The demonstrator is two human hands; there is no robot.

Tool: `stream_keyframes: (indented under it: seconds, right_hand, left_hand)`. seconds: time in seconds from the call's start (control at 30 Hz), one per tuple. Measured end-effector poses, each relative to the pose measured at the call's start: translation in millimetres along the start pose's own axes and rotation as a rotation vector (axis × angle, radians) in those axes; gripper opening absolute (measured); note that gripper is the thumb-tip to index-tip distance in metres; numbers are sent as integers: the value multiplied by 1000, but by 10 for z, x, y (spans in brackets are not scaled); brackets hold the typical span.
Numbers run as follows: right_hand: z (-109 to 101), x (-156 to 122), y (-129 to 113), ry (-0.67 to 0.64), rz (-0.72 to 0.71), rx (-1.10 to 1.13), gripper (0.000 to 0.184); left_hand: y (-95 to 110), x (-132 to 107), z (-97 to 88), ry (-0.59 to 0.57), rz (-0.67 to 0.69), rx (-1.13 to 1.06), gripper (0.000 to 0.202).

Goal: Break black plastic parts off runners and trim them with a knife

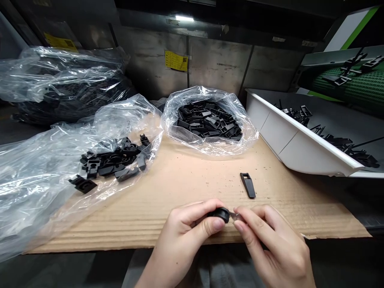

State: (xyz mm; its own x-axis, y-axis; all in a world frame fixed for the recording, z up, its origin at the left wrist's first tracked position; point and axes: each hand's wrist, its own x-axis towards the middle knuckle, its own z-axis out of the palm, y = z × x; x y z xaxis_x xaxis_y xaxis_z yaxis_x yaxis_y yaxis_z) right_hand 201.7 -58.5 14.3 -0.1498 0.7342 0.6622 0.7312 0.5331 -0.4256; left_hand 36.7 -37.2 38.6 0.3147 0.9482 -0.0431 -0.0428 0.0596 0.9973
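My left hand [186, 232] pinches a small black plastic part [221, 213] between thumb and fingers, at the near edge of the cardboard sheet [192, 188]. My right hand [270, 240] is closed in a pinch right beside it, its fingertips on a small thin grey piece [235, 216] that touches the part's right end. What that piece is I cannot make out. A single flat black clip [247, 185] lies on the cardboard just beyond my right hand.
An open clear bag [210, 120] full of black parts sits at the back centre. Another clear bag [60, 168] with spilled parts lies left. A white tray [300, 140] holding black parts stands right, under a green conveyor [348, 84]. A further full bag [60, 84] is back left.
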Motion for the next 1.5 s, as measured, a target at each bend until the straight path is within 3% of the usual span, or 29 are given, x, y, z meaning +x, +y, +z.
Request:
stream_keyframes:
  seconds: [0.13,0.27,0.43,0.53,0.63,1.03,1.5]
  right_hand:
    - [27,8,16,85,8,16,26]
    - [-65,1,3,-5,122,174,24]
    - [-159,-8,-66,-135,294,274,15]
    - [-152,-3,-105,-126,311,276,13]
    - [-125,-5,-118,-119,293,294,13]
    - [-93,-30,-104,-174,318,393,15]
    - [-227,138,-75,-525,476,508,29]
  left_hand:
    - [20,-11,-9,-41,-33,-54,11]
    - [-35,-20,-19,43,66,50,11]
    - [-203,-30,10,109,444,220,30]
    - [-283,-40,15,89,655,360,35]
    - [-312,-51,9,92,765,432,34]
    - [-305,-53,-11,82,809,464,29]
    - [-289,-47,-5,75,772,450,26]
